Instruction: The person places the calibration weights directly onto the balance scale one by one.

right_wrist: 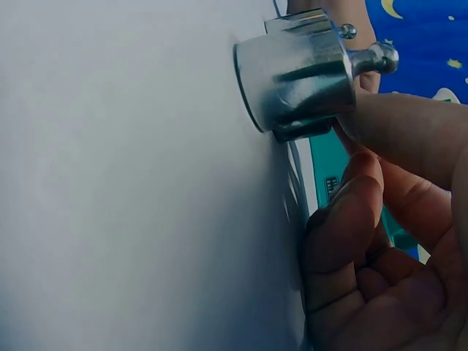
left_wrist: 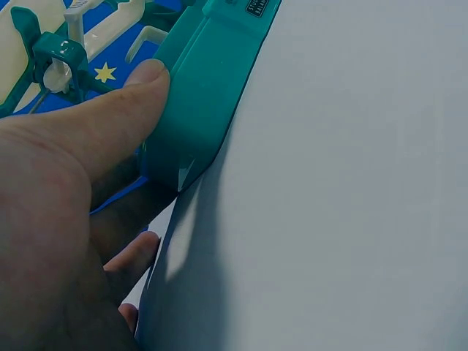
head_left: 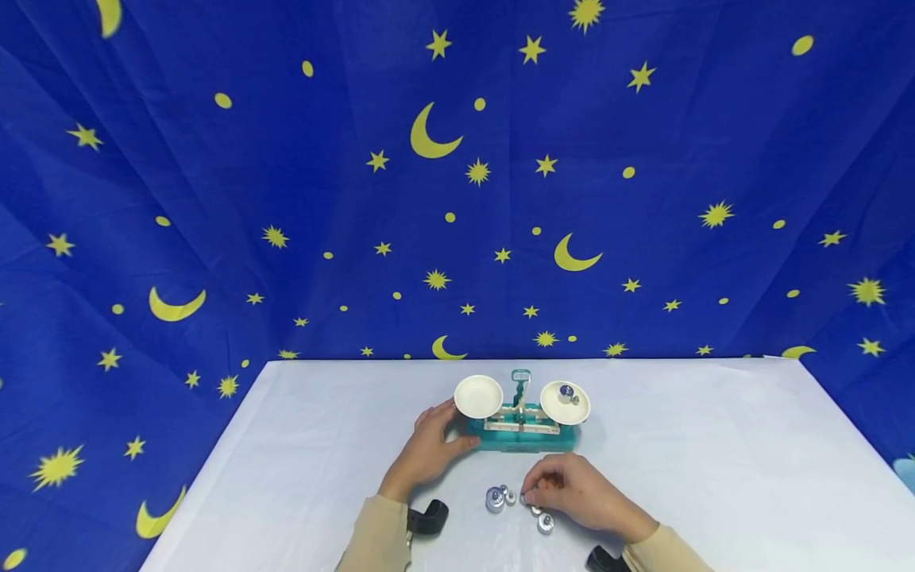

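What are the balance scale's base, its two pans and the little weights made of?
The balance scale's base: probably plastic, smooth teal with a soft sheen. The pans: likely plastic too, evenly off-white without metallic glint, though coated metal is possible. The weights: apparently polished metal, perhaps plated, given their bright silvery reflections.

Front and lower centre, the teal plastic balance scale (head_left: 525, 442) sits on the white-covered table (head_left: 715, 461), the blue star-print curtain (head_left: 457, 195) behind it! One round white pan (head_left: 478, 396) left, another round white pan (head_left: 561, 415) right, carrying two silver metal weights (head_left: 566, 395). Left hand (head_left: 426, 453) at the base's left end; right hand (head_left: 582, 494) in front, three silver cylindrical weights (head_left: 496, 500) left of its fingertips.
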A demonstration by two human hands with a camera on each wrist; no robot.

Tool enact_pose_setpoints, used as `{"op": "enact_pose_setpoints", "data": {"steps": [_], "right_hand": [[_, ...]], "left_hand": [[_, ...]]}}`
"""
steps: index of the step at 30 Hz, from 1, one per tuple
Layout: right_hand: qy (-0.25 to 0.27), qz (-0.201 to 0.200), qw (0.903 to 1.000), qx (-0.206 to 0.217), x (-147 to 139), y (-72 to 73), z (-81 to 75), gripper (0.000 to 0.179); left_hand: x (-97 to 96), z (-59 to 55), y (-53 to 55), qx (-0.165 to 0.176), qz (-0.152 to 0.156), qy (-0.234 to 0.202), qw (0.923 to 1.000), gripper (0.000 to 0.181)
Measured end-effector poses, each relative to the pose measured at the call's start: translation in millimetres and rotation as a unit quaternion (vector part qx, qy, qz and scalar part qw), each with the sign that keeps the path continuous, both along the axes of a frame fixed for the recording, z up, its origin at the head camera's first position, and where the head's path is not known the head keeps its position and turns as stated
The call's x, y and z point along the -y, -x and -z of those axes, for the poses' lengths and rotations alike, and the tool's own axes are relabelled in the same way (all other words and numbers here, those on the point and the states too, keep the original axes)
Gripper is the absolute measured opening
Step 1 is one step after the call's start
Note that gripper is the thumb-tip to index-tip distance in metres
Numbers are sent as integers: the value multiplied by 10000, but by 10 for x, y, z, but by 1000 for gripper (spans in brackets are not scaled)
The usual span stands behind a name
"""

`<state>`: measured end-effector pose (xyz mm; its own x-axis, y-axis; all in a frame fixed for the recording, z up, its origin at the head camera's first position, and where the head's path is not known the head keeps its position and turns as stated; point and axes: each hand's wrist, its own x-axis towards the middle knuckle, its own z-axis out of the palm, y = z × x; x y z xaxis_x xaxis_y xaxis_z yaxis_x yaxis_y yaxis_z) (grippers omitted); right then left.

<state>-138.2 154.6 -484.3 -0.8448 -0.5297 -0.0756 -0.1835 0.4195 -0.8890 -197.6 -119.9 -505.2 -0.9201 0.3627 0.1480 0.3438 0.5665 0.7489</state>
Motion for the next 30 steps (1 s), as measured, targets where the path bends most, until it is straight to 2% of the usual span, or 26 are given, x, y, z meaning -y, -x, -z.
{"op": "enact_pose_setpoints", "data": {"steps": [18,30], "right_hand": [[-60,164,9998,101,25,0,-7,9],[-51,174,9998,13,18,-5,1,9]], "left_hand": [[-2,6,14,-26,34,-52,10000,70],[1,0,9,75,13,-39,10000,70]]}}
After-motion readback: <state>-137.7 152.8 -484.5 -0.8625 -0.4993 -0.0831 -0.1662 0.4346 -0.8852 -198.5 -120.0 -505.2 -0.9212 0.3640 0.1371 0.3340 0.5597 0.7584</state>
